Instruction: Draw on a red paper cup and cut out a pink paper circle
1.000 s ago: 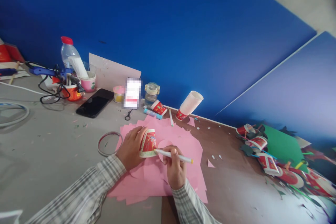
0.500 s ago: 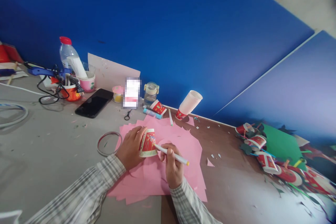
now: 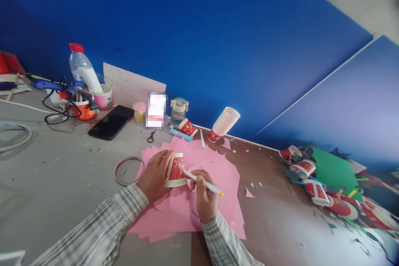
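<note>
My left hand (image 3: 153,175) grips a red patterned paper cup (image 3: 176,170), which stands upside down on a stack of pink paper (image 3: 187,205). My right hand (image 3: 205,199) holds a white marker pen (image 3: 202,183) with a yellow end. The pen's tip touches the cup's rim at its right side, where a circle shows on the pink sheet. Both sleeves are grey plaid.
A roll of clear tape (image 3: 129,170) lies left of the paper. Behind are a black phone (image 3: 111,121), small scissors (image 3: 151,136), a jar (image 3: 179,111), a glue stick (image 3: 181,134), a leaning stack of cups (image 3: 225,124), a water bottle (image 3: 78,63) and a blue glue gun (image 3: 52,86). Cup crafts (image 3: 314,187) lie right.
The marker's yellow end has swung lower and leftward as my right hand moved the tip along the cup's rim. My left hand and the cup stayed put.
</note>
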Tool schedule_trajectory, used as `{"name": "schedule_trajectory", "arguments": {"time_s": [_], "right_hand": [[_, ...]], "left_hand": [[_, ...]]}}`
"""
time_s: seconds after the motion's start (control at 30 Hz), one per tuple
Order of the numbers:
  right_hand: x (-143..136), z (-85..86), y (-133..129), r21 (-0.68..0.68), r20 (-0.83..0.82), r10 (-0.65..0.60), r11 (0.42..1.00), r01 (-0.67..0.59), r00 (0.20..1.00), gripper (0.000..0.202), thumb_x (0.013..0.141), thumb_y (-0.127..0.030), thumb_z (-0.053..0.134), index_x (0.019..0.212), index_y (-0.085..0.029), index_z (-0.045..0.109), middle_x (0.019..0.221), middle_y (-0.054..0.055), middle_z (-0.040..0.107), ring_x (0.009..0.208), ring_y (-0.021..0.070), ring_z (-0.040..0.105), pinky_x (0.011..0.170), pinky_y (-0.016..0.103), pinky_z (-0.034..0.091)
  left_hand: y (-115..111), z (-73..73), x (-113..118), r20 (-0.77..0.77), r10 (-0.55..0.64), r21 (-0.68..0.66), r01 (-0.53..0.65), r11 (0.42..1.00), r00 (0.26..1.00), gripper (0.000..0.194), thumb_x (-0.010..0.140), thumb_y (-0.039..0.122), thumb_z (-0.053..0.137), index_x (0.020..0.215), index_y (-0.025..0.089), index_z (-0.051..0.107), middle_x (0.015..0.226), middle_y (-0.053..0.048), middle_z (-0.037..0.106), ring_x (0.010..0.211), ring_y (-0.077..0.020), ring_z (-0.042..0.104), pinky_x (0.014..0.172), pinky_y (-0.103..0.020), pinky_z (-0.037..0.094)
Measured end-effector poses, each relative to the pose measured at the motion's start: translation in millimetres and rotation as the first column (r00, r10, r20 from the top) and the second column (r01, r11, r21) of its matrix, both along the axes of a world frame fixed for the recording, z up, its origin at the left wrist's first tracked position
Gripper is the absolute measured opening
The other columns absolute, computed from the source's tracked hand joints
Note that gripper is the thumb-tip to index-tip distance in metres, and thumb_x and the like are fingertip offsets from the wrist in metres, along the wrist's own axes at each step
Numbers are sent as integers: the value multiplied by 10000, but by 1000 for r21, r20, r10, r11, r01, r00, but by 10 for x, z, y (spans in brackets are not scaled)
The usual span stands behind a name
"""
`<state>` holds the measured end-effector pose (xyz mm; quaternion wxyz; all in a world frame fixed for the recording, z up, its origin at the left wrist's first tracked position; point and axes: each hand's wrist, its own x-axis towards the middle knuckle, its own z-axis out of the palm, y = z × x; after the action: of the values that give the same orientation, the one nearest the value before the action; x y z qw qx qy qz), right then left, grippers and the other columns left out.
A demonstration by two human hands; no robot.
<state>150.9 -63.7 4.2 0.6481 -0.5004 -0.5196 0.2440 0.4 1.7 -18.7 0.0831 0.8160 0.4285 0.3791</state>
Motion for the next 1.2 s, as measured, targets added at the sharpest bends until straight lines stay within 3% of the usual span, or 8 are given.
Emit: {"name": "schedule_trajectory", "arguments": {"time_s": [0.6, 0.8, 1.03, 1.2], "right_hand": [[-4, 7, -37, -42, -72, 54, 997, -57, 996, 346, 811, -414, 467, 677, -159, 659, 483, -27, 511, 384, 120, 446, 386, 225, 381], [9, -59, -47, -27, -172, 49, 998, -54, 984, 364, 808, -462, 448, 747, -172, 660, 519, -17, 528, 421, 140, 476, 407, 245, 406], [-7, -25, -77, -35, 0, 56, 998, -56, 998, 327, 799, -444, 477, 780, -181, 671, 571, 2, 563, 491, 175, 528, 479, 296, 439], [-12, -17, -77, -38, 7, 51, 998, -50, 999, 313, 813, -419, 462, 782, -185, 667, 556, -7, 547, 474, 170, 523, 465, 291, 434]], "left_hand": [[2, -10, -7, -6, -6, -13, 6, 1000, 1000, 836, 566, 556, 620, 1238, 187, 286, 1142, -127, 485, 1069, -293, 440, 873, -466, 427], [0, 0, -3, -12, 2, -21, -3, 1000, 1000, 830, 570, 566, 609, 1237, 189, 289, 1143, -129, 486, 1070, -295, 439, 871, -464, 428], [8, -26, -7, -27, -5, -29, 4, 1000, 1000, 828, 580, 567, 600, 1247, 195, 277, 1150, -129, 486, 1079, -300, 431, 882, -475, 415], [8, -35, -9, -28, -7, -22, 6, 1000, 1000, 829, 573, 562, 610, 1243, 199, 283, 1152, -125, 493, 1082, -302, 430, 879, -477, 418]]}}
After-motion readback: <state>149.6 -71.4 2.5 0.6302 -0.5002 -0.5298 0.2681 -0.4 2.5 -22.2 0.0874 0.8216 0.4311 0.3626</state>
